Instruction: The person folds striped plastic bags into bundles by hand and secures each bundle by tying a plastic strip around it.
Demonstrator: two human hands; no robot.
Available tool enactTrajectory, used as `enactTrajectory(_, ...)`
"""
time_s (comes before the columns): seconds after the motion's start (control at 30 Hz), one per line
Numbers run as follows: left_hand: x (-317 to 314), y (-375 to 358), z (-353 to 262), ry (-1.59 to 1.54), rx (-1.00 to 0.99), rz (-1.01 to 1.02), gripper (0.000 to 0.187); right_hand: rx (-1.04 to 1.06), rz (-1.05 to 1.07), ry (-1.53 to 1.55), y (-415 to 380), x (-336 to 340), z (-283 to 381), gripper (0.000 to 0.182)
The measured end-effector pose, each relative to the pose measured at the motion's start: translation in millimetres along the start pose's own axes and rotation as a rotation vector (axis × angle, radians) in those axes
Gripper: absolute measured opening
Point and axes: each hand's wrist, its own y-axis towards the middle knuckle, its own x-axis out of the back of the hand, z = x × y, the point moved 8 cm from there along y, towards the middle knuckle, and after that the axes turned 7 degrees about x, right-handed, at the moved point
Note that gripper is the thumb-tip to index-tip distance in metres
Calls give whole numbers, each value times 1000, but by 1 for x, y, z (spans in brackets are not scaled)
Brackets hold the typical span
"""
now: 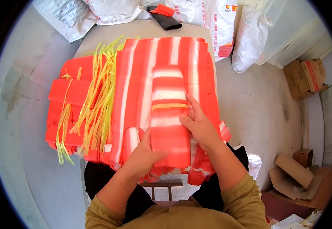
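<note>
A folded red-and-white striped bundle point(170, 133) with a yellow tie around its middle lies over a wide stack of striped plastic sheets point(135, 68). My right hand point(199, 124) grips the bundle's right edge near the tie, thumb on top. At its lower left edge, my left hand point(143, 154) holds the bundle, its thumb blurred over the top. Left of the stack, loose yellow strips point(97, 103) lie across red folded bundles point(72, 91), one of them tied with similar strips.
White printed sacks point(221, 26) stand behind the table point(135, 28), where a black and red item point(166, 21) rests at the far edge. Cardboard boxes point(305, 78) sit at the right, with an opened carton point(294, 177) lower right. A stool point(162, 184) shows below.
</note>
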Motion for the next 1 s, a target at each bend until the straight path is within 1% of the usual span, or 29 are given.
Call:
enactTrajectory(0.07, 1, -2, 0, 32, -3, -29, 86, -39, 38, -86, -3, 1, -6, 78)
enactTrajectory(0.17, -2, -1, 3, 41, -32, 6, 87, 18, 9, 5, -6, 0, -5, 82)
enactTrajectory(0.23, 2, 0, 6, 78, -32, -9, 96, 8, -12, 28, -10, -1, -13, 88)
enactTrajectory(0.3, 6, -1, 7, 112, -46, -37, 103, 96, -16, -34, -16, -5, -16, 93)
enactTrajectory(0.37, 2, -4, 8, 141, -72, -62, 109, 284, -18, -194, -29, -10, -6, 96)
enactTrajectory(0.47, -12, -16, 9, 404, -62, -146, 115, 178, -5, -89, -53, -12, 3, 101)
enactTrajectory(0.57, -52, -34, 21, 180, -76, 21, 121, 57, -16, 44, -74, -2, 3, 103)
enactTrajectory(0.67, -74, -51, 39, 188, -125, 44, 124, -51, -24, 120, -97, 15, -5, 106)
enactTrajectory(0.77, -82, -59, 53, 263, -201, 74, 126, 43, -75, 28, -130, 26, -3, 107)
enactTrajectory(0.87, -80, -61, 75, 363, -145, 50, 127, 90, 1, 19, -156, 28, -13, 107)
enactTrajectory(0.9, -88, -66, 77, 384, -155, 99, 126, 66, -19, 64, -167, 29, -7, 105)
enactTrajectory(0.97, -105, -82, 81, 425, -164, 199, 124, 97, -15, 33, -181, 46, -3, 103)
enactTrajectory(1.0, -113, -89, 84, 454, -75, 294, 122, 109, -17, 18, -189, 57, -2, 102)
